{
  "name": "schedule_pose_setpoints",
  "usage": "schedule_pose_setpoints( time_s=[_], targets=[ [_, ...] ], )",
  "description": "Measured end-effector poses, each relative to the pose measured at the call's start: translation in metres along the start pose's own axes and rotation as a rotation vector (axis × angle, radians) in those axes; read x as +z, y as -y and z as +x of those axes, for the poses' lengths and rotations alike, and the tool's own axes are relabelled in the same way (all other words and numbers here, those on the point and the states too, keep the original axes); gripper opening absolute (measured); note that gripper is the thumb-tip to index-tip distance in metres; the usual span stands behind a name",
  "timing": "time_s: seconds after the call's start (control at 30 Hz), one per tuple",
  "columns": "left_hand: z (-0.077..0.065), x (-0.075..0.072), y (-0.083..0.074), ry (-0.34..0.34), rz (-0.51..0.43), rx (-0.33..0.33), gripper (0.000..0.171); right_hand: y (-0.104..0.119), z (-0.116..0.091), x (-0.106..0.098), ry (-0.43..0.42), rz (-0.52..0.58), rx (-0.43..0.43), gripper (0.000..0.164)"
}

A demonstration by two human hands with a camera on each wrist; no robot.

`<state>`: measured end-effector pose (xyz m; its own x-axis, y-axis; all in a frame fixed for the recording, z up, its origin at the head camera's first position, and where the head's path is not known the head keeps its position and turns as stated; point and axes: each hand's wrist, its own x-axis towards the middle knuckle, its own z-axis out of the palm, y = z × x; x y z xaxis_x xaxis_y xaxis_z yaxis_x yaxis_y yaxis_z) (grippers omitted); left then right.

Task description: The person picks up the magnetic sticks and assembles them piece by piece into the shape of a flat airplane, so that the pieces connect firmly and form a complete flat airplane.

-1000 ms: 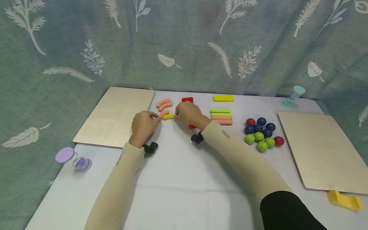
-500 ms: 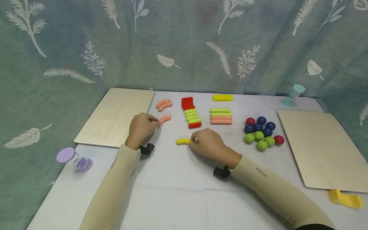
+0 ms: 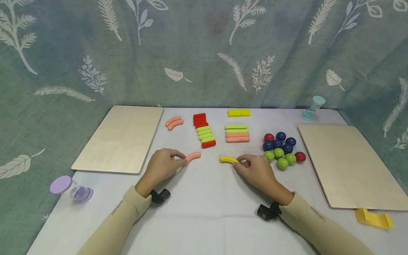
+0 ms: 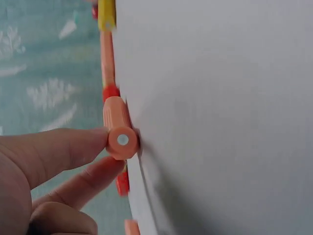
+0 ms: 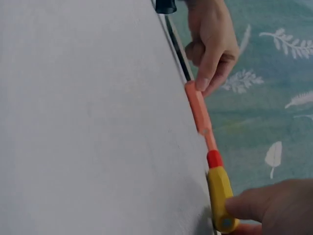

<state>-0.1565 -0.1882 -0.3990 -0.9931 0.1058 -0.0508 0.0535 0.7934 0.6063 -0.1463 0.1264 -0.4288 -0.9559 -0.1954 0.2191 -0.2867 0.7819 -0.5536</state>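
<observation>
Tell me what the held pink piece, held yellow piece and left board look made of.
The pink piece looks like hard plastic or painted wood: smooth, even colour, a pale disc in its end. The yellow piece looks alike, faintly glossy. The board is probably wood or laminate: flat, beige, soft sheen.

On my feed I have a short, pale orange stick (image 3: 193, 156), smooth and slightly arched, pinched at its near end by the left hand (image 3: 163, 164) and tilted so its free end points up and to the right; its round end face carries a small pale dot. Apart from it, I see a bright yellow stick (image 3: 228, 159), also gently bowed and dotted at one end, which the right hand (image 3: 257, 173) pinches at its right end, its free end pointing toward the orange one.
</observation>
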Motion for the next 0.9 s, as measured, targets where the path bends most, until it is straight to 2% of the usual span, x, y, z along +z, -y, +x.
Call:
schedule_pose_setpoints(
  time_s=[0.23,0.37,0.6,0.73,0.9],
  targets=[
    [-0.006,0.016,-0.014,0.049,-0.065,-0.003,0.018,-0.005,-0.001,0.003,-0.058,0.009,-0.012,0.025],
    [0.001,0.026,-0.016,0.068,-0.095,0.013,0.017,-0.009,-0.001,0.004,-0.072,0.008,-0.026,0.026],
    [0.022,0.039,-0.023,0.076,-0.118,0.097,0.020,-0.013,-0.001,0.005,-0.084,-0.003,-0.042,0.027],
    [0.026,0.043,-0.024,0.067,-0.111,0.088,0.024,-0.013,-0.003,0.005,-0.082,-0.006,-0.034,0.026],
    [0.023,0.047,-0.029,0.062,-0.125,0.063,0.023,-0.009,-0.004,0.006,-0.070,-0.015,-0.030,0.029]
  ],
)
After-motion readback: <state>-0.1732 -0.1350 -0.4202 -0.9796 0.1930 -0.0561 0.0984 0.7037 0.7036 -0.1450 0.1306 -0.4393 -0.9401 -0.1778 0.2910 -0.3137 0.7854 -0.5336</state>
